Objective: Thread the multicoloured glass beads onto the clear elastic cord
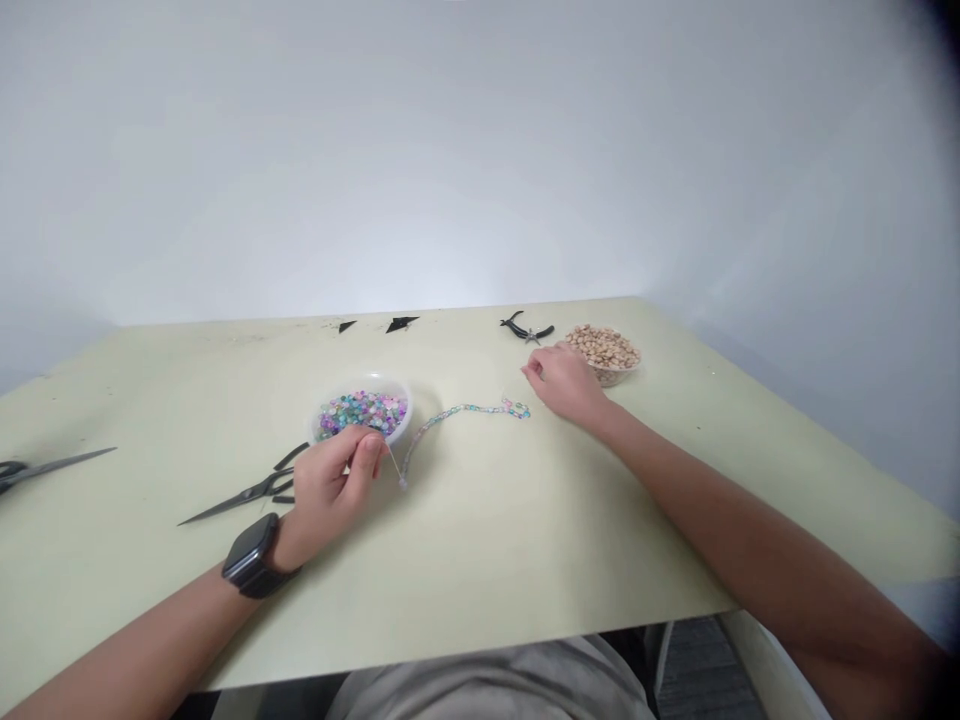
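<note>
My left hand (339, 482), with a black watch (253, 556) on the wrist, is closed in a pinch on a thin string (394, 461). From the string a strand of pastel beads (466, 408) curves across the table to the right. Just behind that hand stands a white bowl of colourful beads (361, 412). My right hand (564, 382) has its fingers curled together past the strand's far end; anything between them is too small to make out. Beside its knuckles is a clear bowl of tan, bead-like pieces (604, 350), partly covered by the hand.
Black-handled scissors (251, 494) lie partly under my left hand, and a second pair of scissors (56, 466) sits at the left edge. Pliers (526, 328) rest near the back. Black scraps (401, 324) lie along the rear of the pale table (480, 560), before a wall.
</note>
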`<state>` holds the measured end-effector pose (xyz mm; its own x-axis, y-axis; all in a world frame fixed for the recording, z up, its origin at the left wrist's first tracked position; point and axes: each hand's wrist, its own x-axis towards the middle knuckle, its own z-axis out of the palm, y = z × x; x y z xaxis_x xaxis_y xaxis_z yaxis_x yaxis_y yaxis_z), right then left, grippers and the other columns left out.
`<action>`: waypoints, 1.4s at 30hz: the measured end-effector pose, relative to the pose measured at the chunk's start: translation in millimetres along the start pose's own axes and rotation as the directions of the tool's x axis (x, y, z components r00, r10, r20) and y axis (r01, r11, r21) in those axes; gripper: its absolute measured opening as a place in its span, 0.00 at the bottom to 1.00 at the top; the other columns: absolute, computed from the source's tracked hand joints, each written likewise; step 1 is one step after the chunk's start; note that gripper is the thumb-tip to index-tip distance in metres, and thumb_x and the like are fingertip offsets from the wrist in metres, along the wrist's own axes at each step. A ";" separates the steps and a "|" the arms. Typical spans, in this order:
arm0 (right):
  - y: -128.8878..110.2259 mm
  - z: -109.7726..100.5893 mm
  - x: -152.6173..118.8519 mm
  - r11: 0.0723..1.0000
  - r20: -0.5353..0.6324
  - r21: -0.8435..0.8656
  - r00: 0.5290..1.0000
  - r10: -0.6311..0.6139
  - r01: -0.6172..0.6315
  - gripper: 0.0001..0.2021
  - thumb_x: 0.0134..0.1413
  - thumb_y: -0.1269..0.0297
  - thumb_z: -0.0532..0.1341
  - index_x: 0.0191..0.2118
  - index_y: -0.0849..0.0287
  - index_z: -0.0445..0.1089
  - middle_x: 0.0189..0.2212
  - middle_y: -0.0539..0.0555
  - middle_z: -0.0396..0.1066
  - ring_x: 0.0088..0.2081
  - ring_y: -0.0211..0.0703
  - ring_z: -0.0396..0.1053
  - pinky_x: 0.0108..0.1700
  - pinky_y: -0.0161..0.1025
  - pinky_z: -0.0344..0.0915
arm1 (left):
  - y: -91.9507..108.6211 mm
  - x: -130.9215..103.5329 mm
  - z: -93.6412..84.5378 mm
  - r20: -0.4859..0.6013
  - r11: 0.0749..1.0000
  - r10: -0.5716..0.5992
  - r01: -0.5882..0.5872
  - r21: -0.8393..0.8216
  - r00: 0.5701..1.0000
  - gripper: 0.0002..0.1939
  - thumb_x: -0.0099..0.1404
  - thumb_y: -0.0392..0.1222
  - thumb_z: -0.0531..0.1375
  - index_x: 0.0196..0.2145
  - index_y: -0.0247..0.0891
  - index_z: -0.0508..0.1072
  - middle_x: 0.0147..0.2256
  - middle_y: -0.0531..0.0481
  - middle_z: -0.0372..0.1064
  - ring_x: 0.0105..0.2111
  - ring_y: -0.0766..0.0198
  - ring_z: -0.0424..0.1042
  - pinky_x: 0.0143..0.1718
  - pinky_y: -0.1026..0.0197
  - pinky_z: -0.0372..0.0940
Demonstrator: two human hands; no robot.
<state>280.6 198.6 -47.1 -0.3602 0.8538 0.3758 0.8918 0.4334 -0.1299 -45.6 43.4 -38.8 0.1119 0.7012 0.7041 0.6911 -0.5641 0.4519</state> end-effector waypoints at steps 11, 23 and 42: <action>-12.4 0.3 -3.5 0.980 0.005 0.010 0.980 -0.201 0.201 0.14 0.67 0.74 0.54 0.49 0.62 0.76 0.49 0.64 0.75 0.53 0.59 0.61 0.52 0.51 0.58 | 2.2 1.2 0.0 0.007 1.000 0.006 -0.006 0.005 1.000 0.17 0.74 0.33 0.54 0.25 0.37 0.68 0.22 0.57 0.66 0.21 0.72 0.64 0.26 0.67 0.58; -8.8 8.9 8.6 0.924 0.153 0.188 0.919 -0.362 0.333 0.10 0.63 0.76 0.59 0.37 0.61 0.79 0.41 0.60 0.76 0.46 0.52 0.64 0.46 0.43 0.60 | 0.5 1.0 1.3 -0.007 0.999 0.032 -0.032 -0.021 0.999 0.17 0.74 0.33 0.54 0.26 0.37 0.69 0.21 0.57 0.64 0.21 0.73 0.63 0.26 0.67 0.57; -27.4 16.7 1.0 0.886 0.044 0.406 0.964 -0.262 0.222 0.11 0.48 0.80 0.52 0.31 0.55 0.54 0.34 0.55 0.65 0.37 0.47 0.61 0.39 0.41 0.57 | 1.3 1.7 0.3 0.006 0.999 0.043 -0.043 -0.028 0.999 0.17 0.74 0.32 0.53 0.25 0.37 0.68 0.21 0.57 0.65 0.21 0.73 0.63 0.26 0.67 0.58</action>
<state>251.3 192.4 -58.6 -0.5932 0.7222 0.3558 0.5990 0.6912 -0.4044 -44.3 44.0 -37.2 0.1454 0.6788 0.7198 0.6651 -0.6057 0.4368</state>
